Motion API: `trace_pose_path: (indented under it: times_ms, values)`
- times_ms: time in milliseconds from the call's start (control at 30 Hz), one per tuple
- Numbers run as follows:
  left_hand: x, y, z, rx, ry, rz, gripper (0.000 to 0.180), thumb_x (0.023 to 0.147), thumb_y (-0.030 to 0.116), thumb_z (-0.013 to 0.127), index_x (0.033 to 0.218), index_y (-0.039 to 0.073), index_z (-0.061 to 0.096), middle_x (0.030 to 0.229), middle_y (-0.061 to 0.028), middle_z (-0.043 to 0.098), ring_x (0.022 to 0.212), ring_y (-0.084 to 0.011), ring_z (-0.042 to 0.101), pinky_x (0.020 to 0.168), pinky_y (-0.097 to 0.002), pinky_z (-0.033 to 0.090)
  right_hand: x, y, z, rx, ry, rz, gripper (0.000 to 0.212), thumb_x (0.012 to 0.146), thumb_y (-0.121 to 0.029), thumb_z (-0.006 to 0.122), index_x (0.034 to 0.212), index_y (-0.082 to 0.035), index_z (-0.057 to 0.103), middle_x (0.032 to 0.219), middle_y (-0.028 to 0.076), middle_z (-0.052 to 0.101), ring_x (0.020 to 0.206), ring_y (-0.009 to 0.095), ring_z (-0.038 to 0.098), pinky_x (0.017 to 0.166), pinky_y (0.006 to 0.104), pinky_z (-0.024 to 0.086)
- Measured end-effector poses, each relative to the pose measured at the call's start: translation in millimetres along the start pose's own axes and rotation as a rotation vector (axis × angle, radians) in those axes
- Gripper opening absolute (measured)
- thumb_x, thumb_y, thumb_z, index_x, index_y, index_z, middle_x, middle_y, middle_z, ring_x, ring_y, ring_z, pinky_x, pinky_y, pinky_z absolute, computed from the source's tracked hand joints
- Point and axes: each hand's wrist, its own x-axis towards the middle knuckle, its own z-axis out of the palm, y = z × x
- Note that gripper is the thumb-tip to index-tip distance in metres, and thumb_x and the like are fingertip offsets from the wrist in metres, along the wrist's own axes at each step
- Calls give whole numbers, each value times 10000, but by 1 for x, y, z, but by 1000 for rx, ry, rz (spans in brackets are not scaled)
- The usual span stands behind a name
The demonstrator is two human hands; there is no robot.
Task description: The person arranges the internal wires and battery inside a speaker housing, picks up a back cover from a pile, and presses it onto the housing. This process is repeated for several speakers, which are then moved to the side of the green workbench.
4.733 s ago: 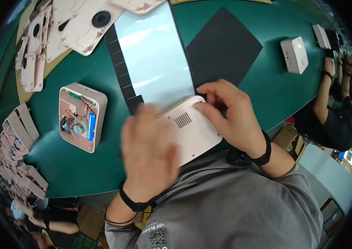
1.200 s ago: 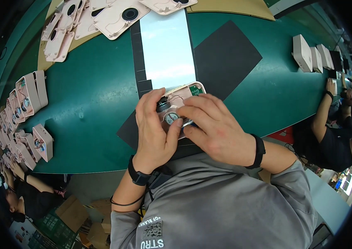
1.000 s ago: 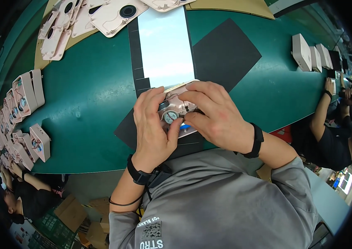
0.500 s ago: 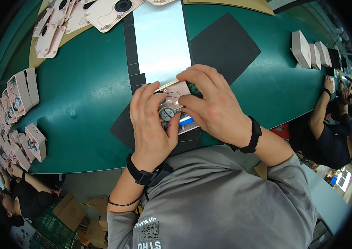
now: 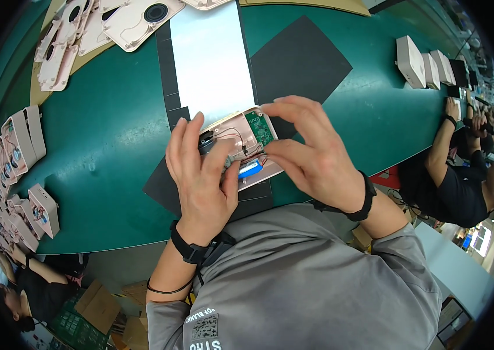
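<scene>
Between my hands lies an open pale pink plastic casing (image 5: pixel 247 184), tilted on the black mat. Inside it are a green circuit board (image 5: pixel 260 128), a blue battery (image 5: pixel 250 169) and thin wires (image 5: pixel 236 132). My left hand (image 5: pixel 201 175) grips the casing's left side, its fingers and thumb curled over the inside and partly hiding a round part there. My right hand (image 5: pixel 314 154) is at the right side, thumb and fingertip pinched on a thin wire beside the board's lower end. Its index finger reaches the casing's upper right corner.
Under the casing, a pale bright sheet (image 5: pixel 212 64) and black mats (image 5: pixel 302 67) lie on the green table (image 5: pixel 107 134). Pink panels (image 5: pixel 133 26) are piled at the far left, more casings (image 5: pixel 22 134) along the left edge. White boxes (image 5: pixel 411 61) stand right; co-workers sit at both sides.
My right thumb and fingers have drawn back right, uncovering the circuit board. My left fingers now cover the round speaker seen before. The whole view has shifted slightly.
</scene>
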Motion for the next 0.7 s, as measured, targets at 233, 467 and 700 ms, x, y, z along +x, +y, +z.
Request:
trace_pose_path:
  times_ms: [233,467,700]
  values:
    - [1,1,-1,-22,-65,0,386,822,1,762,1146,209,794,1496,-197,551,1411,-474,454,1145,-584,357,-2,-8,3,-40,75,77,305,770,-38,818,1062,-32,727,1395,186,592,1307,420,551,1018,497,511]
    - [0,0,0,-32,-54,-18,374,815,16,777,1129,214,815,1492,-191,562,1398,-457,471,1145,-571,365,5,-23,-8,-299,-63,41,288,748,-21,787,1024,-22,706,1351,181,604,1274,402,574,1005,494,503]
    - [-1,-2,2,-33,-46,2,370,819,21,775,1135,207,817,1499,-189,562,1393,-450,475,1140,-557,374,5,-20,11,-216,42,34,251,714,-9,781,945,-15,685,1283,155,624,1218,378,600,980,475,501]
